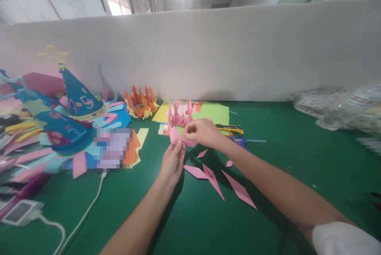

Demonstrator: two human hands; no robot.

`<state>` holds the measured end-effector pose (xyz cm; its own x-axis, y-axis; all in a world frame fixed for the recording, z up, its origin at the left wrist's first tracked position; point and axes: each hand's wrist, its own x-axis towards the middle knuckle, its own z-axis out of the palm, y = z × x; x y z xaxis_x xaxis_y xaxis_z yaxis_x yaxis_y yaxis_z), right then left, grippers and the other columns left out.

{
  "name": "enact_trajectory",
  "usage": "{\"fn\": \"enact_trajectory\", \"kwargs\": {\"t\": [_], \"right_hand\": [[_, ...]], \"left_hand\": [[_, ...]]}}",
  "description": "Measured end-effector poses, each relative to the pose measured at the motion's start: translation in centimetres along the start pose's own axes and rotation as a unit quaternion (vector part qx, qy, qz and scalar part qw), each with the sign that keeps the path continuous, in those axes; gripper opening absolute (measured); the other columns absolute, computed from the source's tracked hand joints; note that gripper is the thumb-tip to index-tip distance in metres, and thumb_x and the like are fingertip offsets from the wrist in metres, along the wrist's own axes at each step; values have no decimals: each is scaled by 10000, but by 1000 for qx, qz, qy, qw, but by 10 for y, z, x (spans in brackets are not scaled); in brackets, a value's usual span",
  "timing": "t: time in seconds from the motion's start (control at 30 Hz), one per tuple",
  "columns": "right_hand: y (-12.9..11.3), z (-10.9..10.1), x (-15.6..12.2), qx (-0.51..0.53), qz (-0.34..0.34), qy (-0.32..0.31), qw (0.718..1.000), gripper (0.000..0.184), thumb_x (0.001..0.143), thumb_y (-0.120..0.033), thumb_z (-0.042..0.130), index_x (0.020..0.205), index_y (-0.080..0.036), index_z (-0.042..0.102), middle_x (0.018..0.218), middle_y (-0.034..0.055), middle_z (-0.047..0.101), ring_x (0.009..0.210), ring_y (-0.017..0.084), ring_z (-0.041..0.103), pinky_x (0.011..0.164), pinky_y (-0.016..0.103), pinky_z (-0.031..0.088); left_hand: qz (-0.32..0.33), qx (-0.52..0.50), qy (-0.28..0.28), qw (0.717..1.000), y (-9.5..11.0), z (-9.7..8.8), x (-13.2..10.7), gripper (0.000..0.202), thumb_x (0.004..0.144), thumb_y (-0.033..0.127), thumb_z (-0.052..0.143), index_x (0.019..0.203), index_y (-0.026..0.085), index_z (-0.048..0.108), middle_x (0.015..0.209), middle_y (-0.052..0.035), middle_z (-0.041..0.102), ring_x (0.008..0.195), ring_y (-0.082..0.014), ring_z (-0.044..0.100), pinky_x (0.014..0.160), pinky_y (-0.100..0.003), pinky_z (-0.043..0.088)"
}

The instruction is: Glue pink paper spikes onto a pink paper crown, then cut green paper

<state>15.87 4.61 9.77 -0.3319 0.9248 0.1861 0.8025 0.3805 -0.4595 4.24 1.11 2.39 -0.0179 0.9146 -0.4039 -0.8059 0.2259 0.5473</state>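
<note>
A pink folded-paper crown with pointed tips is held up above the green table. My left hand pinches its lower front edge from below. At the crown's right front, my right hand is closed with thumb and fingertips on the pink paper. Just below my hands lie loose pink folded pieces: a pointed piece, a long diamond and a small diamond. The crown's far right side is partly covered by my right hand.
An orange paper crown stands behind, left of coloured paper sheets. A yellow utility knife lies right of my hand. Blue cone hats and paper strips crowd the left, with a white cable. A plastic bottle lies far right.
</note>
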Motion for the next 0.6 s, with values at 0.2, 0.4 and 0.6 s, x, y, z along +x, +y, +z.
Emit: {"fn": "enact_trajectory", "kwargs": {"t": [0.2, 0.4, 0.6], "right_hand": [[-1, 0, -1, 5, -7, 0, 1000, 159, 711, -242, 559, 631, -196, 688, 577, -21, 647, 550, 112, 526, 605, 257, 308], [-1, 1, -1, 31, 6, -7, 999, 137, 723, -261, 586, 772, -234, 711, 711, -14, 697, 670, 146, 590, 670, 276, 342], [7, -12, -10, 41, -8, 48, 998, 199, 811, -342, 544, 908, -231, 677, 918, 24, 698, 841, 189, 607, 779, 324, 384]], "left_hand": [[3, 0, 11, 1000, 0, -1, 1, 134, 816, 10, 530, 737, 98, 592, 676, -18, 626, 595, -35, 606, 625, -103, 523], [5, 6, -5, 1000, -1, -2, 1, 178, 837, 15, 494, 704, 98, 577, 659, -8, 593, 580, -24, 581, 613, -95, 513], [13, 13, -5, 1000, 1, -7, 6, 177, 834, 24, 502, 686, 101, 562, 656, -4, 563, 588, -31, 576, 600, -100, 513]]}}
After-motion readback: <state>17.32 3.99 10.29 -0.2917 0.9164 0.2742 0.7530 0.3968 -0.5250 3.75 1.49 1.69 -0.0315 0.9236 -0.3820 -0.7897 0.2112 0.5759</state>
